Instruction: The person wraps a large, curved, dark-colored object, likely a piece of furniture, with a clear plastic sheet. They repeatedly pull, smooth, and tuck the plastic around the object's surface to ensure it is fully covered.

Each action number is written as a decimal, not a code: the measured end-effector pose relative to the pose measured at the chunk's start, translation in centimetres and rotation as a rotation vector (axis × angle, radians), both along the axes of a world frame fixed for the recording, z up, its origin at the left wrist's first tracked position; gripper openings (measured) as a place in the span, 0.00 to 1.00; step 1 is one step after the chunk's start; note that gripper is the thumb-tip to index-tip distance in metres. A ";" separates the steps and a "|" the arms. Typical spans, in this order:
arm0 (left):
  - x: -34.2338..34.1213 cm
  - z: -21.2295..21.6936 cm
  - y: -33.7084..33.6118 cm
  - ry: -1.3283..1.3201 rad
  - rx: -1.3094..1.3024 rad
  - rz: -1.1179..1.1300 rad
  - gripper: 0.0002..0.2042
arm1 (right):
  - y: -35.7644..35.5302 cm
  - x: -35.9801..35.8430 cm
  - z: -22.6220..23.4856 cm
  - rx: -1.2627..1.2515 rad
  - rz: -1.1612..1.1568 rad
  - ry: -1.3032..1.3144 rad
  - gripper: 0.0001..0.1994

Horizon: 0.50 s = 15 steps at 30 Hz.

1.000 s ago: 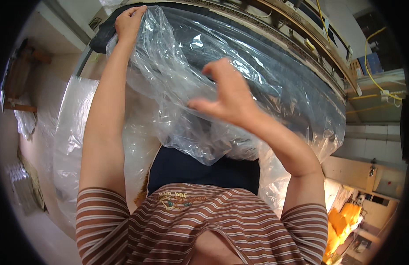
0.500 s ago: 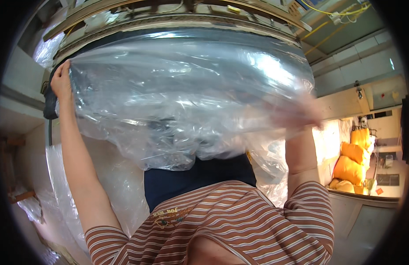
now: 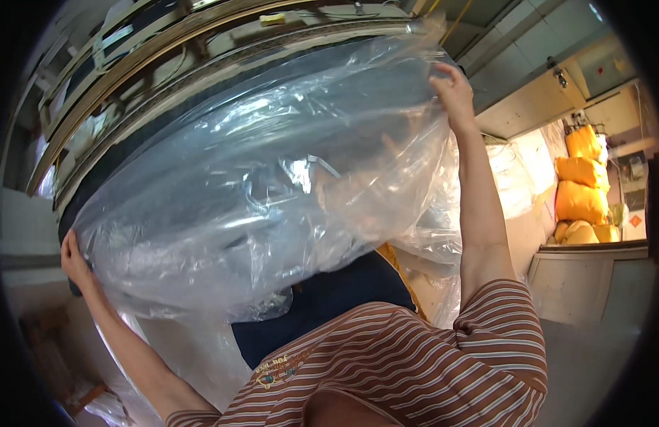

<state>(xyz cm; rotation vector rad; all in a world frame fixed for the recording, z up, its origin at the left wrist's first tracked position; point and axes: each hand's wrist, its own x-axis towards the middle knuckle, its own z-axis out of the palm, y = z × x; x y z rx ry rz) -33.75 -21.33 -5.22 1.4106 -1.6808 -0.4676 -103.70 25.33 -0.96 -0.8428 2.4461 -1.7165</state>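
Observation:
A wide sheet of clear plastic film (image 3: 272,178) stretches between my two hands, wrinkled and shiny, over a dark padded surface (image 3: 123,164). My left hand (image 3: 75,262) grips the film's edge at the far left, low beside the surface's corner. At the upper right my right hand (image 3: 454,92) pinches the other side of the film, fingers curled. Loose folds of it hang down in front of my dark trousers (image 3: 344,295). Whether the film is a single or double layer I cannot tell.
Long wooden and metal rails (image 3: 166,28) run along the surface's far side, with a small yellow block (image 3: 272,19) on them. Stacked yellow sacks (image 3: 582,181) stand at the right beyond an opening. More clear film hangs at lower left and behind my right arm.
My right hand has risen up and away, lifting the film's right side. My left hand has come down and toward me, still holding its edge. The view has tilted.

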 end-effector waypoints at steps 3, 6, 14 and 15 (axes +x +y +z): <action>-0.2 1.4 2.3 -0.037 -0.017 0.000 0.16 | -0.9 2.3 0.8 0.566 -0.129 0.564 0.10; -0.8 1.3 2.8 -0.062 -0.033 -0.003 0.16 | -3.2 2.9 2.4 0.570 -0.004 0.791 0.12; 6.2 2.9 2.5 -0.023 -0.013 0.097 0.17 | -9.6 5.6 -0.9 0.605 0.320 0.789 0.25; 8.2 4.2 2.6 -0.064 -0.020 0.119 0.17 | -8.9 6.3 -1.0 0.592 0.359 0.821 0.25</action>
